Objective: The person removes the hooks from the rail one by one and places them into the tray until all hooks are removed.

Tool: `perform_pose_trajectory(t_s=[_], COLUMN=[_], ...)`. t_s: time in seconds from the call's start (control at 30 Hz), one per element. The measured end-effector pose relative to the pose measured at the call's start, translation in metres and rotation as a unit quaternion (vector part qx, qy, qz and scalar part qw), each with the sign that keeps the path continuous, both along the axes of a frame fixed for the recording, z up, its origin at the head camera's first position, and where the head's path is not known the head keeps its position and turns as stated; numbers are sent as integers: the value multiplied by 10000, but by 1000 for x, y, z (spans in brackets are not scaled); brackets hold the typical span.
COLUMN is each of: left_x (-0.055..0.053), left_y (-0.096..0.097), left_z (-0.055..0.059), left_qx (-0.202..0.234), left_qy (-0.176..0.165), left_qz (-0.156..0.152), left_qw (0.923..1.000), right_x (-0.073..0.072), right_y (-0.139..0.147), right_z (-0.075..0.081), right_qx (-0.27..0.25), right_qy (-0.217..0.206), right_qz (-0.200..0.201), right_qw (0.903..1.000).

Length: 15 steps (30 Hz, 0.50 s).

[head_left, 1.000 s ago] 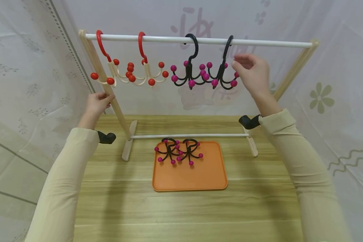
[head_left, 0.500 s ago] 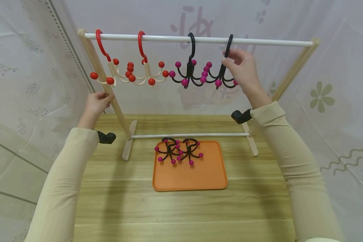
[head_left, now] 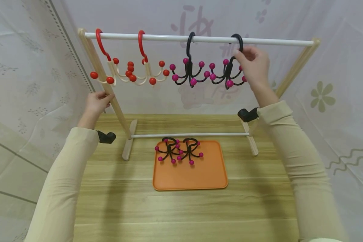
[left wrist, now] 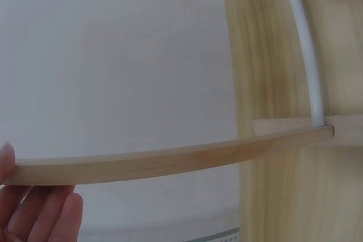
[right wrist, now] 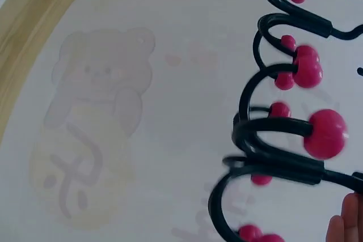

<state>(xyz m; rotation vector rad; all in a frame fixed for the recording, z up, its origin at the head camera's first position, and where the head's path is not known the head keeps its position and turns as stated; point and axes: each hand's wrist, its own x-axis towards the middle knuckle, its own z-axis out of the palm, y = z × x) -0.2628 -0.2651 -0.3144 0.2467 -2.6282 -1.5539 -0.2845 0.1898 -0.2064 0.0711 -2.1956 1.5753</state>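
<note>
The right hand [head_left: 255, 65] holds the curved hook of a glossy black hanger with several curling arms tipped in magenta balls [head_left: 229, 70], its thumb and fingers clamped on the hook's lower bend while the hook sits over the round white upper rail [head_left: 166, 38]. The left hand [head_left: 98, 102] pinches the pale wooden left post [head_left: 118, 107] of the rack, thumb on one side and fingers on the other. Along the rail, just beside the held hanger, hangs a matching black-and-magenta hanger [head_left: 190, 70]; farther left hang two cream-armed hangers [head_left: 147, 69] with red hooks and red balls. Below, two more black-and-magenta hangers [head_left: 189, 149] lie side by side at the rear of a rectangular orange tray [head_left: 205, 174] on the wood-grain bench [head_left: 187, 211].
</note>
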Motion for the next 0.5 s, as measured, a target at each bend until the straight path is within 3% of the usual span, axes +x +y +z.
perform_pose_trajectory(t_s=[0.13,0.33,0.5], left_x=[-1,-1,-2], left_y=[0,0,-1], left_z=[0,0,-1], left_qx=[45,9,17], left_qy=[-9,-23,-19], left_qz=[9,10,12], left_qw=[10000,10000,10000], right_x=[0,-1,-1], right_y=[4,6,7], right_z=[2,4,4], right_qx=[-50,-696,-785], right_qy=[18,136,113], right_qz=[-50,162,204], right_qw=[10000,9973,9966])
